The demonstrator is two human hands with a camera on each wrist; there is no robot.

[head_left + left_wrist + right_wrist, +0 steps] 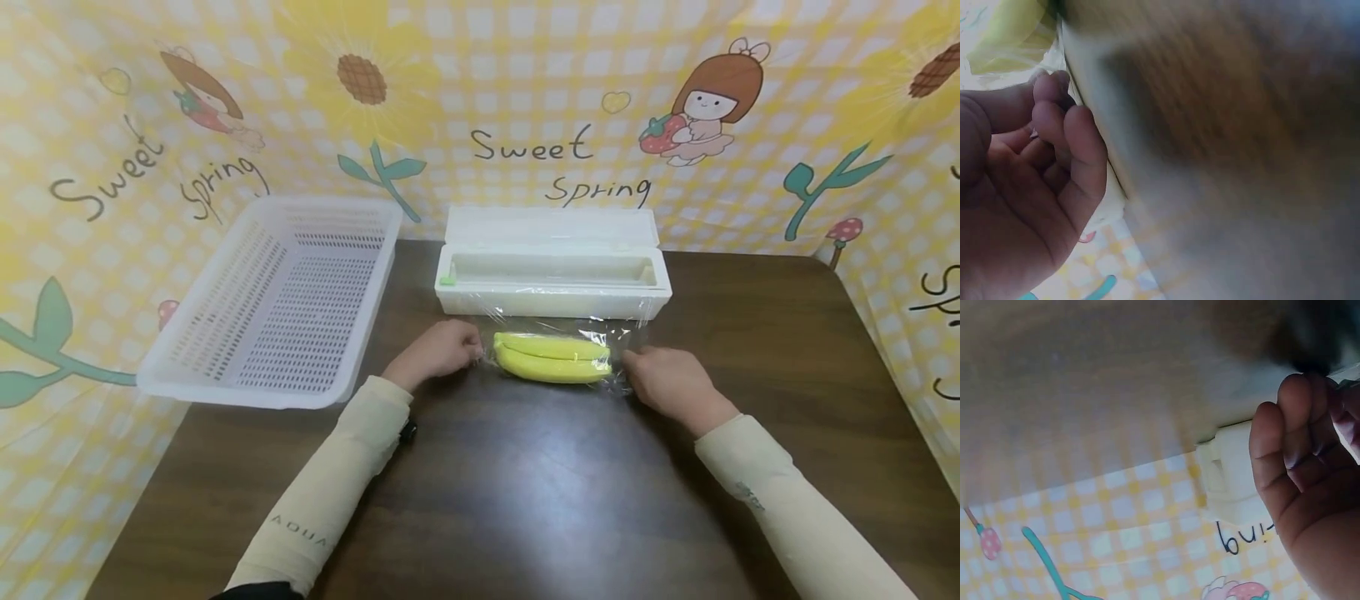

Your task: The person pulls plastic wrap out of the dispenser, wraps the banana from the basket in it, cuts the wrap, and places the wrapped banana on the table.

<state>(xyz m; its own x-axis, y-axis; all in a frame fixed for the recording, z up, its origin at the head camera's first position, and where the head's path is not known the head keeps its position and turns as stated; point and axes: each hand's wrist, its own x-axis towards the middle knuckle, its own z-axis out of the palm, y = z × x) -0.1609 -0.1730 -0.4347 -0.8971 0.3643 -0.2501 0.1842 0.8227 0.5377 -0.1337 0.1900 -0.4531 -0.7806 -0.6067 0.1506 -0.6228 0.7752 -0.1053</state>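
Note:
A pair of yellow bananas lies on the table, covered by clear plastic wrap. The film stretches back to the front of the white wrap dispenser box, whose lid stands up. To the left of the bananas, my left hand pinches the film's edge between thumb and fingertips. On the other side my right hand pinches the film's right edge. The left wrist view shows the thumb and curled fingers meeting at the film, beside a yellow banana. In the right wrist view the fingertips are partly cut off.
A white plastic basket with slotted walls stands on the left of the dark wooden table. Behind the table hangs a yellow checked cloth with flowers and lettering. A small green piece sits at the dispenser's left end.

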